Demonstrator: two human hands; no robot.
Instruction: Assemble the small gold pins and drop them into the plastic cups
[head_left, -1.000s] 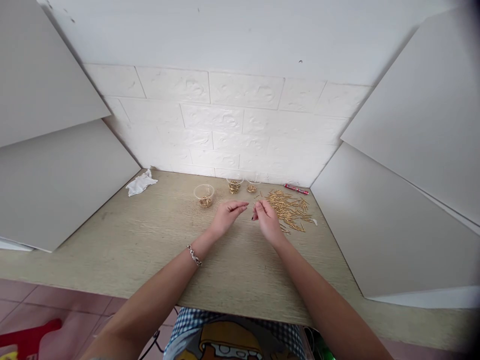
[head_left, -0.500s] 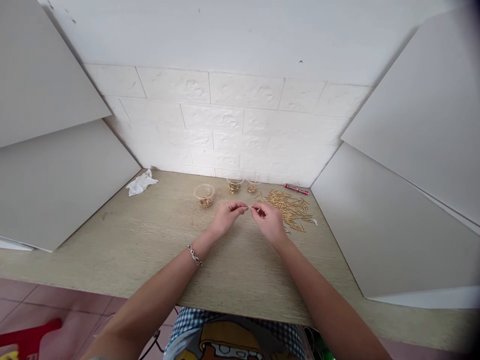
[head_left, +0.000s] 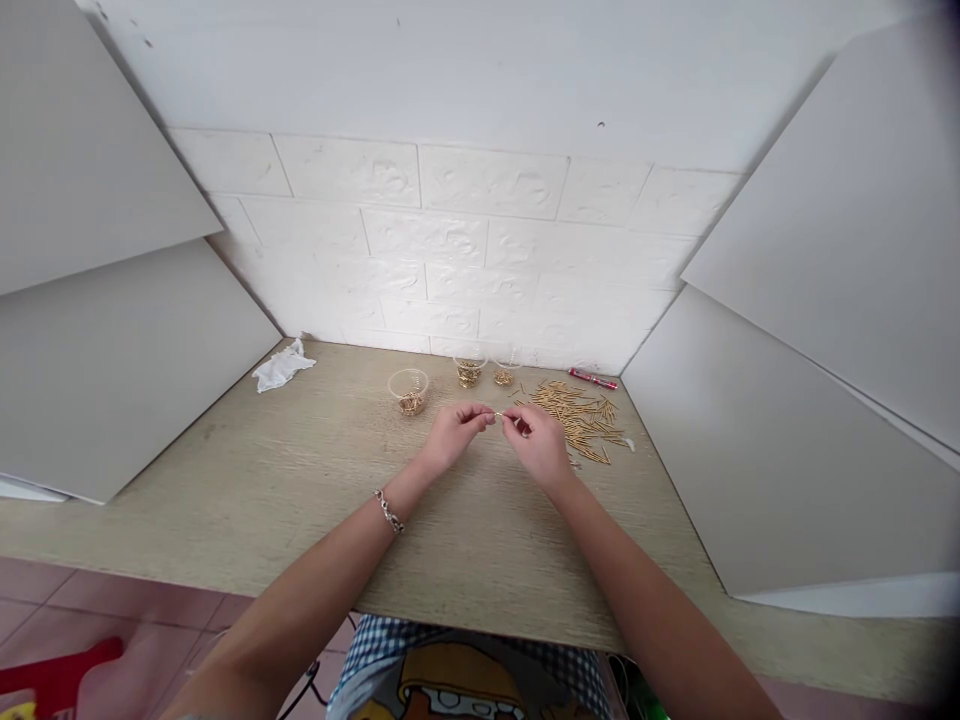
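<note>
Over the middle of the table, my left hand and my right hand meet fingertip to fingertip. Each is closed in a pinch on a tiny, shiny metal piece that bridges the small gap between them. Most of it is hidden by the fingers, so I cannot tell whether it is one part or two joined. Just right of my right hand lies a loose pile of thin gold-coloured metal pins. A clear plastic cup with small copper-coloured parts stands beyond my left hand.
Two more clear cups, one with gold parts and one with fewer parts, stand near the wall. A red tube-like packet lies behind the pins. Crumpled white tissue is at the back left. Grey panels flank the table.
Both hands hold nearly the same place, with the fingertips shifting only very slightly around the small metal piece. The cups and pins have not moved.
</note>
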